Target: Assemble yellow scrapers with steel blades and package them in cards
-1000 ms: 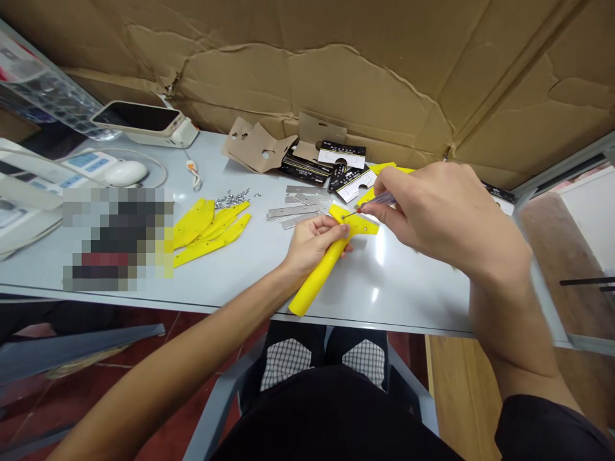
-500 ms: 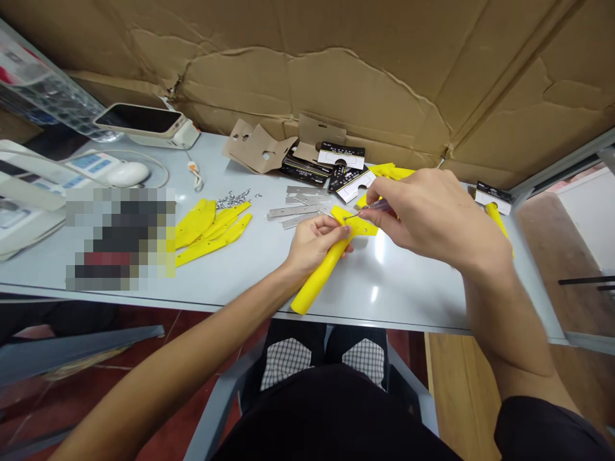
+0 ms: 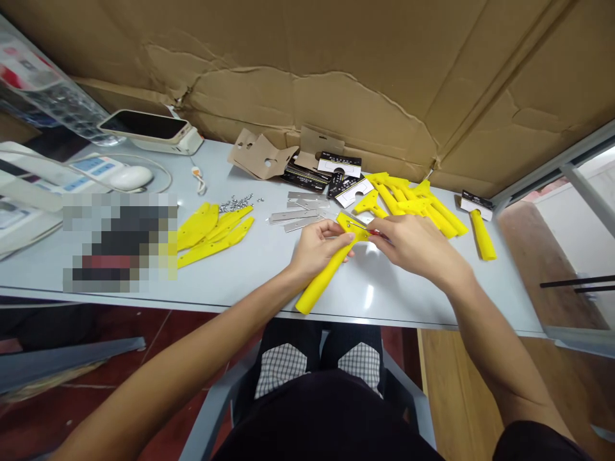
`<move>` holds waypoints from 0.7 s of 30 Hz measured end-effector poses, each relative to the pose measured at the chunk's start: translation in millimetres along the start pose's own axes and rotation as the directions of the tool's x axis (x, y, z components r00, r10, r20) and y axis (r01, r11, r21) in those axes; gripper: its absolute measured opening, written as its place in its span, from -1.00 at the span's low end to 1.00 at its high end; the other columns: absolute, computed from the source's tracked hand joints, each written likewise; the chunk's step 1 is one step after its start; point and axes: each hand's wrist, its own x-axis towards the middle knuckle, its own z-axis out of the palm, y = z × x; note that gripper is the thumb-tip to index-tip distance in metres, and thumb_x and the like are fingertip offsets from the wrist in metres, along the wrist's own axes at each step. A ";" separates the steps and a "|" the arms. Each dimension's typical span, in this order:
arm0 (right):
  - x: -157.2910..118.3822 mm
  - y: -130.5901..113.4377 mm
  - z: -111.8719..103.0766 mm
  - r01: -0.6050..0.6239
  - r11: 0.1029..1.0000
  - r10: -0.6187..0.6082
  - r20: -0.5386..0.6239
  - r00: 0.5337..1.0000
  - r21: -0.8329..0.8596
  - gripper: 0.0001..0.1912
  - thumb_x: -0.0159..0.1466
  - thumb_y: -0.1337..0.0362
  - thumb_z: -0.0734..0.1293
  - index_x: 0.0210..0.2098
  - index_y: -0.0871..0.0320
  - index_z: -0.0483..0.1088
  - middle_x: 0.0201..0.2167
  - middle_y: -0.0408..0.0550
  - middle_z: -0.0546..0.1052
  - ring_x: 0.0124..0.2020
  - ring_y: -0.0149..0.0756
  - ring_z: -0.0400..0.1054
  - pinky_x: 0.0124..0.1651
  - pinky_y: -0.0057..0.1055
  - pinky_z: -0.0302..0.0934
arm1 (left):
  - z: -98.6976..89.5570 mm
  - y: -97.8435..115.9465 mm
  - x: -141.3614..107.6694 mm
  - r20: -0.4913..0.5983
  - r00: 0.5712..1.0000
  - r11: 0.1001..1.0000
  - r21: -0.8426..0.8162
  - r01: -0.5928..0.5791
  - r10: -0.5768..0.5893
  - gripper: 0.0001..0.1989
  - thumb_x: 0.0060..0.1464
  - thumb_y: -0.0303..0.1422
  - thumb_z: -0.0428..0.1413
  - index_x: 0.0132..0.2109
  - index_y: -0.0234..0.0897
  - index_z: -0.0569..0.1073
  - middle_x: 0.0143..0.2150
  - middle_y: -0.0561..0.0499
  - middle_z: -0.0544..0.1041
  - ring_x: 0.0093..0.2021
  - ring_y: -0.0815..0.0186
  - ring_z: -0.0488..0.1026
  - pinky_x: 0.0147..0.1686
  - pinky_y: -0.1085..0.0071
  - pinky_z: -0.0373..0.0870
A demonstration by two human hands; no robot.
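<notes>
My left hand (image 3: 321,246) is closed around the neck of a yellow scraper (image 3: 323,282), whose round handle points down toward the table's front edge. Screws show in the scraper's wide head. A screwdriver (image 3: 373,232) with a reddish handle is pinched in my right hand (image 3: 408,240), its thin shaft lying across the head toward the left; my fingers hide most of its handle. Just beyond my left hand lie flat metal blades (image 3: 300,214). Farther left are small loose screws (image 3: 236,203) and several flat yellow plates (image 3: 216,230).
More yellow scrapers (image 3: 432,208) lie in a pile behind my right hand, and another (image 3: 482,235) sits at the right by a card. Black and white packaging cards (image 3: 343,179) rest at the back. A phone (image 3: 147,125) and white mouse (image 3: 131,178) are on the left.
My right hand has lowered and turned, so the screwdriver now lies flatter over the scraper head, its tip off the screw it was at. My left hand keeps its hold.
</notes>
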 end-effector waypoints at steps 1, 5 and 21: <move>-1.0 0.0 6.2 -0.009 1.000 0.009 -0.016 1.000 0.017 -0.68 0.55 0.17 0.21 -0.09 0.11 0.59 -0.28 0.00 0.64 -0.40 -0.25 0.38 -0.37 -0.30 -0.15 | 0.0 -0.7 0.1 0.005 1.000 1.000 -0.006 -0.004 0.004 -0.61 -0.09 -0.23 0.51 -0.32 -0.27 0.46 -0.35 -0.04 0.65 -0.54 0.30 0.59 -0.56 0.41 0.51; -16.0 5.5 28.8 -0.044 0.993 0.058 -0.130 0.990 0.112 -0.74 0.52 0.16 0.27 -0.08 0.10 0.60 -0.19 -0.02 0.64 -0.36 -0.27 0.40 -0.36 -0.32 -0.07 | -0.3 -1.1 0.3 -0.027 1.000 1.000 -0.025 -0.007 0.006 -0.61 -0.07 -0.23 0.51 -0.31 -0.28 0.46 -0.28 -0.07 0.66 -0.52 0.30 0.61 -0.56 0.41 0.52; -61.8 33.2 94.9 -0.177 0.984 0.167 -0.264 0.950 -0.014 -0.69 0.53 0.19 0.30 -0.06 0.22 0.65 -0.18 0.19 0.68 -0.09 0.05 0.53 -0.19 -0.14 0.34 | -8.6 5.6 7.8 -0.141 0.989 0.957 -0.278 -0.088 0.050 -0.49 -0.21 -0.23 0.55 -0.22 -0.27 0.45 -0.32 0.06 0.64 -0.35 0.34 0.60 -0.28 0.42 0.52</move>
